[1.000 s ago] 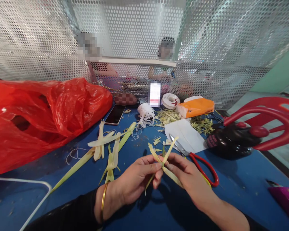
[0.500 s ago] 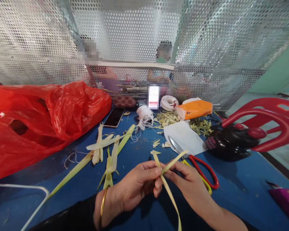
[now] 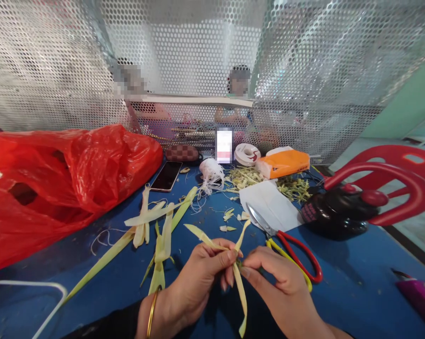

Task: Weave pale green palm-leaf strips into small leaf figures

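Near six o'clock, crossed narrow strips of pale yellow-green leaf (image 3: 240,292) are pinched by the left hand (image 3: 205,270); at their four o'clock, the right hand (image 3: 283,282) is curled, thumb near forefinger; whether leaf is gripped cannot be told.

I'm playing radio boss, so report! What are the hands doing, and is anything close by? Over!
Left hand: pinching pale leaf strips. Right hand: close at the strips' crossing, grip unclear. Scissors: lying near right hand.
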### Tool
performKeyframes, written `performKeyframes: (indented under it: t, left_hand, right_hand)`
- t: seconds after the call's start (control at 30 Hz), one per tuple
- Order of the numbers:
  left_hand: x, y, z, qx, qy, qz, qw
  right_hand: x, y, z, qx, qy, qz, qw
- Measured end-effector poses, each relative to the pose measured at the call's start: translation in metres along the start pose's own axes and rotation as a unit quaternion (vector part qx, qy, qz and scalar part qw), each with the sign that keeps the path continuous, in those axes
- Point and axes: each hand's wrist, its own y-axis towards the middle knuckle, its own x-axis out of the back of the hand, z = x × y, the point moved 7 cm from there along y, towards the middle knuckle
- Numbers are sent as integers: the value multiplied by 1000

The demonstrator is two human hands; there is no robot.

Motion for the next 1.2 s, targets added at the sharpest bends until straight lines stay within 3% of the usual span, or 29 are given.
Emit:
performKeyframes:
  t: [0.13,0.27,0.43,0.53,0.77,1.07,1.2]
  left_hand:
    - [1,-1,1,16,-28,-2,999]
    - [-4,-1,3,58,-73,46,995]
    - [-5,1,0,49,-125,76,988]
    - [-4,2,2,46,-114,85,989]
    - [-2,2,7,44,-60,78,994]
    - [-4,1,8,42,-52,65,996]
    - [-7,0,8,30,-35,58,997]
  right_hand:
    - [1,1,-2,5,4,-8,1000]
    - [2,4,-5,-4,21,-8,1000]
    - [7,6,2,58,-28,-37,997]
    - [10,5,4,86,-66,-67,992]
    - [2,4,10,128,-118,-40,984]
    - [-4,5,30,236,-276,-41,931]
    - [-6,4,32,249,-272,-43,928]
